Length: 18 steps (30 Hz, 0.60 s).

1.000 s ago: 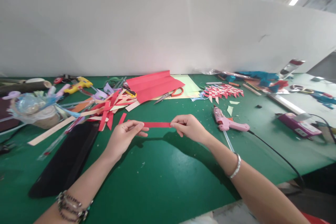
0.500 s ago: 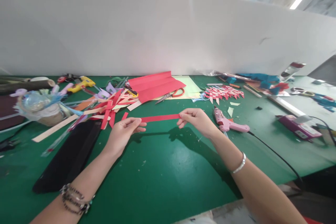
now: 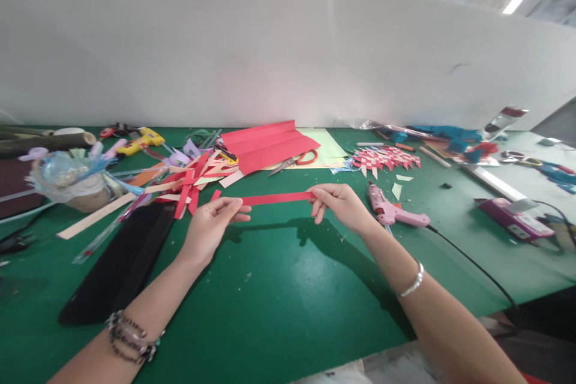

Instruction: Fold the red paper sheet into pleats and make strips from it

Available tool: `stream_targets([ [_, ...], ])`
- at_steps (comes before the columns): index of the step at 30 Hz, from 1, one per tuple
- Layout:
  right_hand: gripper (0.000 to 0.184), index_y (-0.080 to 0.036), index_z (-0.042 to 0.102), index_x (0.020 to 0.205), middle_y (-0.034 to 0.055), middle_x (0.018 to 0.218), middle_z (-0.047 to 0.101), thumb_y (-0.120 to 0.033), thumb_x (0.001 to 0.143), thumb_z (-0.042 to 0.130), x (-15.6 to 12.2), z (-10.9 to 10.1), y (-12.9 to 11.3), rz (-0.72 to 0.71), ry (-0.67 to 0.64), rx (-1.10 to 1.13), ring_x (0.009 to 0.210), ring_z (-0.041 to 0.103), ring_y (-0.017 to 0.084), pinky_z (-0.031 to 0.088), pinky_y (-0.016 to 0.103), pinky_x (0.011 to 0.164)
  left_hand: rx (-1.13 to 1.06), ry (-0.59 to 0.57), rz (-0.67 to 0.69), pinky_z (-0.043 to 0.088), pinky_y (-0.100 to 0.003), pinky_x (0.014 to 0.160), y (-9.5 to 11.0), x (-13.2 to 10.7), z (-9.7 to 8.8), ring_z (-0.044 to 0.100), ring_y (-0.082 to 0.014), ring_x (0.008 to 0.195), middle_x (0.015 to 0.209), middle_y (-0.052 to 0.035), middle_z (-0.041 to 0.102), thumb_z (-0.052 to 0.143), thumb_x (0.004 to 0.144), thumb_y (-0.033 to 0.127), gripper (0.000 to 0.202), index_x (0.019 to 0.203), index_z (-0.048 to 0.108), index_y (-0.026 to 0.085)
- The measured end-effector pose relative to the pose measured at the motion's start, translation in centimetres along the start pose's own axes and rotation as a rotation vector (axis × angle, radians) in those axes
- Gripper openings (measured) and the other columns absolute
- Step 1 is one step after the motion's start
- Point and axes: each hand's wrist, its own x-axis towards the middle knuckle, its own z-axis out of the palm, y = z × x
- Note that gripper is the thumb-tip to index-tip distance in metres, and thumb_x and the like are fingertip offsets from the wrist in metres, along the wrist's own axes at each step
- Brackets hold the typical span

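A narrow red paper strip point(image 3: 276, 198) is stretched level between my two hands, held above the green tabletop point(image 3: 288, 288). My left hand point(image 3: 216, 222) pinches it near its left end, and a short bit of red shows behind the fingers. At the other end, my right hand point(image 3: 333, 204) grips the tip between thumb and forefinger, its other fingers loosely curled. Beyond the strip lie a red paper sheet point(image 3: 270, 147) and orange-handled scissors point(image 3: 294, 162). A pink glue gun point(image 3: 396, 210) rests to the right of my right hand.
Red and cream paper strips point(image 3: 193, 183) are heaped at the left, near a black flat case point(image 3: 121, 264). A yellow glue gun point(image 3: 143, 141) lies behind. Woven red-and-white paper pieces point(image 3: 382, 159) and a purple power strip point(image 3: 515, 219) are at the right. A white panel point(image 3: 279, 48) closes off the back.
The fingers of my right hand have shifted slightly at the strip's end. The strip stays stretched between both hands, and the view has moved a little.
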Motion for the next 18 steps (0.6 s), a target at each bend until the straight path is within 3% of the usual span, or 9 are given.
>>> stream_targets([
  [9, 0.039, -0.013, 0.058, 0.088, 0.0007, 0.060, 0.065, -0.051, 0.080, 0.051, -0.2, 0.1, -0.5, -0.045, -0.050, -0.056, 0.046, 0.061, 0.012, 0.046, 0.024, 0.051, 0.019, 0.009, 0.022, 0.053, -0.035, 0.075, 0.1, 0.0, -0.2, 0.067, -0.0192, 0.065, 0.076, -0.0064, 0.072, 0.067, 0.065, 0.049, 0.036, 0.077, 0.063, 0.016],
  [12, 0.037, -0.013, 0.059, 0.093, 0.0015, 0.063, 0.066, -0.047, 0.084, 0.048, -0.4, 0.2, -0.9, -0.083, -0.049, -0.135, 0.050, 0.063, 0.013, 0.048, 0.025, 0.054, 0.098, -0.030, 0.022, 0.052, -0.035, 0.075, 0.2, 0.2, -0.6, 0.067, -0.0215, 0.074, 0.076, -0.0071, 0.071, 0.063, 0.066, 0.051, 0.037, 0.078, 0.063, 0.016],
  [16, 0.033, -0.015, 0.062, 0.094, 0.0013, 0.065, 0.065, -0.039, 0.090, 0.040, -1.6, 0.7, -2.3, -0.162, -0.133, -0.371, 0.053, 0.064, 0.012, 0.049, 0.024, 0.059, 0.384, 0.039, 0.256, 0.045, -0.034, 0.086, 1.1, -0.5, -0.5, 0.059, -0.0234, 0.100, 0.099, -0.0072, 0.067, 0.056, 0.073, 0.049, 0.036, 0.092, 0.061, 0.019],
  [18, 0.032, -0.016, 0.062, 0.095, 0.0018, 0.068, 0.065, -0.034, 0.093, 0.035, -2.3, 1.3, -3.4, -0.217, -0.253, -0.487, 0.055, 0.064, 0.012, 0.048, 0.023, 0.060, 0.527, -0.018, 0.424, 0.037, -0.035, 0.096, 2.1, -1.6, 0.3, 0.052, -0.0228, 0.110, 0.110, -0.0063, 0.062, 0.051, 0.078, 0.046, 0.033, 0.099, 0.059, 0.022],
])
